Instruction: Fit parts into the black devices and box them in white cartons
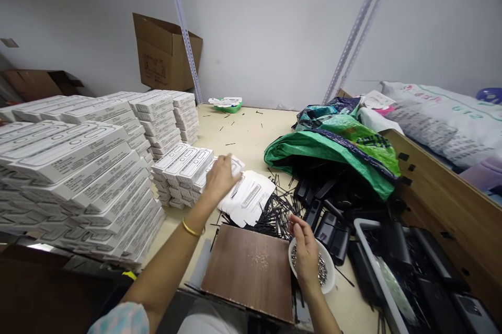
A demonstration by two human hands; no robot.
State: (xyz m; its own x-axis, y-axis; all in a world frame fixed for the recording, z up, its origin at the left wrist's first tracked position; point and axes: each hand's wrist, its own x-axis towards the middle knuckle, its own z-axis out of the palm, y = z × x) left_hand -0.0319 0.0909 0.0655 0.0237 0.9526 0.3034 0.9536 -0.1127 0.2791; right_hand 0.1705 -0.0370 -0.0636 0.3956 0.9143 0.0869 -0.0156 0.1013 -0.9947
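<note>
Right hand (306, 251), fingertips pinched narrow, hung over a round white bowl (331, 274).
Left hand (220, 181), grip unclear, was beside white printed boxes (183, 164).

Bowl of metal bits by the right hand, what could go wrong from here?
The right hand, over the bowl, could tip it and spill metal bits. Any spilled might get lost among the loose black sticks nearby. The left hand, beside the stacked white boxes, might bump some over.
</note>
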